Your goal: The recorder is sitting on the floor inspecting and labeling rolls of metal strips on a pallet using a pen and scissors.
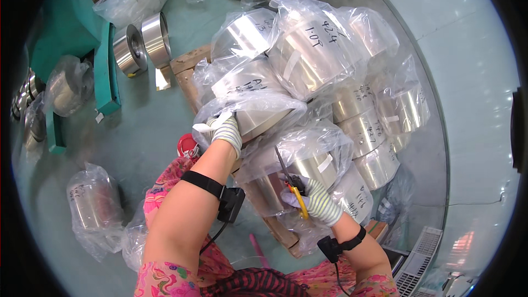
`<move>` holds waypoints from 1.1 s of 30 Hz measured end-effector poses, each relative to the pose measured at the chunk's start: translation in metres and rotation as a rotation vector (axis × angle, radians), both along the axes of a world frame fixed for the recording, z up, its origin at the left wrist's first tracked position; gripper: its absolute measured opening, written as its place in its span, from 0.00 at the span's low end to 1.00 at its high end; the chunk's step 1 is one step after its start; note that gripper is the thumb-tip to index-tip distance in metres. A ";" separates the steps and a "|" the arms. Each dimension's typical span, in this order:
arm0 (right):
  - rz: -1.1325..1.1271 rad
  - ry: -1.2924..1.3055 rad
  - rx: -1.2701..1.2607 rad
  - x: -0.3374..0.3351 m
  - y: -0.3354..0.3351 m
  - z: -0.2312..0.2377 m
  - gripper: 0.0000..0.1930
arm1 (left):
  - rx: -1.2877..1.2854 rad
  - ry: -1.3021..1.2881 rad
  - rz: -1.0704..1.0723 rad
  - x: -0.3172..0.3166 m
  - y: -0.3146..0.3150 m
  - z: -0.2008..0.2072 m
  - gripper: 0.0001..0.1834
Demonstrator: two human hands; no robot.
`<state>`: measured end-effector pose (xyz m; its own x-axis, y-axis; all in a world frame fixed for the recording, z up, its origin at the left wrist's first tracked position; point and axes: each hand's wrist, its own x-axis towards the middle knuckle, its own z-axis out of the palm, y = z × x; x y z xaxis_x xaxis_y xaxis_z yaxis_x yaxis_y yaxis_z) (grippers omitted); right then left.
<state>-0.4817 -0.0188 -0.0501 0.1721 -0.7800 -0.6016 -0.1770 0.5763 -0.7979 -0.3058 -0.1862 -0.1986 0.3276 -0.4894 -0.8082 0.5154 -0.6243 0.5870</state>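
My left hand (226, 134), in a striped knit glove, is closed at the edge of a clear plastic bag (275, 100). The bag lies loosely over a shiny metal strip coil (263, 123). A white strip (207, 125) sticks out beside those fingers; I cannot tell whether it belongs to the bag. My gloved right hand (322, 203) grips scissors (301, 202) with yellow handles, their dark blades pointing up and away from me. Behind the blades sits another bagged coil (313, 168).
Several more bagged coils (313, 58) with handwriting are stacked on a wooden pallet (190, 66). Two bare coils (155, 38) stand left of it, near a green metal frame (105, 71). A bagged coil (91, 209) rests on the floor at left. A grey grate (421, 256) lies at lower right.
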 end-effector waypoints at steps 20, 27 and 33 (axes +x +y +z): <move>0.337 0.449 -0.237 0.007 -0.108 0.003 0.12 | -0.179 0.322 -0.035 -0.008 0.028 0.019 0.22; 0.777 0.908 -0.498 0.040 -0.158 0.034 0.15 | -0.214 0.433 -0.056 0.001 0.034 0.050 0.21; 0.590 0.801 -0.542 0.035 -0.161 0.009 0.17 | -0.258 0.398 -0.024 0.006 0.034 0.054 0.21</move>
